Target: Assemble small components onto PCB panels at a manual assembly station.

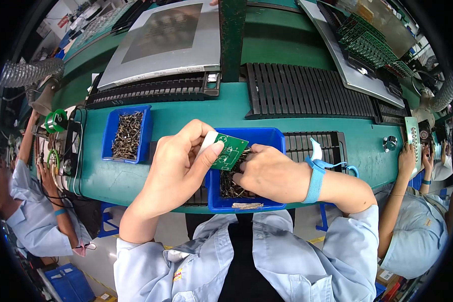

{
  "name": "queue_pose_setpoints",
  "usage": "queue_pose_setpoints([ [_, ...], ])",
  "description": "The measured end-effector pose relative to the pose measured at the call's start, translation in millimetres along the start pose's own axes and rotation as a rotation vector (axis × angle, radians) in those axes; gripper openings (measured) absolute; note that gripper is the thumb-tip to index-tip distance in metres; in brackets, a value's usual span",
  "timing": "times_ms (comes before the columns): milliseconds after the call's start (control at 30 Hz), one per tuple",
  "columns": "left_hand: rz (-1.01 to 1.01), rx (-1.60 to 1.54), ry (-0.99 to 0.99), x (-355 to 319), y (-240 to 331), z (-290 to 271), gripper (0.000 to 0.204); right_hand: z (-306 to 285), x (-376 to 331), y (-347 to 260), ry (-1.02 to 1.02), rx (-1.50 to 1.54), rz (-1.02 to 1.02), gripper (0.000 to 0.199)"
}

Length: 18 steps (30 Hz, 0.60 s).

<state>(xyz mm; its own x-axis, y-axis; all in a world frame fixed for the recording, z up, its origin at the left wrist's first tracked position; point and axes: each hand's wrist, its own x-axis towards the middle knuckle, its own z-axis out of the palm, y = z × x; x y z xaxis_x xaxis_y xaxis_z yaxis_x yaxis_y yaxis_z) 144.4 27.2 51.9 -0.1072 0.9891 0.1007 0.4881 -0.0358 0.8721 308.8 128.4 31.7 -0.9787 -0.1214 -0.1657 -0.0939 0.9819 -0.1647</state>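
Observation:
Pinched between the thumb and fingers of my left hand (183,161) is a small green circuit board (231,151), tilted over a blue bin (273,135). The board has white printed outlines and a pale strip at its left edge. Inside the bin lie many small loose parts with thin metal legs (230,187). My right hand (274,173) reaches into the bin beside the board, its fingers curled in among these parts. Its fingertips are partly hidden, so I cannot make out what they hold. A light blue wrist strap (315,182) circles my right wrist.
A second blue bin (148,133) of similar legged parts stands to the left. Black slotted racks (307,93) line the far side of the green bench (181,108). A grey panel (113,68) leans far left. Co-workers' arms (400,186) show at both sides.

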Motion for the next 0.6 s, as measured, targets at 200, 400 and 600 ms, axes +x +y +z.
queue_pose_setpoints([
  [200, -0.124, -0.304, 0.114, -8.3, -9.2, 1.2, 0.008, 12.8, -4.9, 10.3, 0.143, 0.107, 0.120, 0.009],
  [400, -0.122, -0.426, 0.174, -10.6, -16.0, 3.4, 0.008, 0.6, -7.7, 7.4, 0.193, 0.252, 0.139, 0.007],
  [600, -0.125, -0.505, 0.192, -9.1, -16.6, 6.5, 0.009, 10.1, 8.5, 1.0, 0.230, 0.048, 0.032, 0.006],
])
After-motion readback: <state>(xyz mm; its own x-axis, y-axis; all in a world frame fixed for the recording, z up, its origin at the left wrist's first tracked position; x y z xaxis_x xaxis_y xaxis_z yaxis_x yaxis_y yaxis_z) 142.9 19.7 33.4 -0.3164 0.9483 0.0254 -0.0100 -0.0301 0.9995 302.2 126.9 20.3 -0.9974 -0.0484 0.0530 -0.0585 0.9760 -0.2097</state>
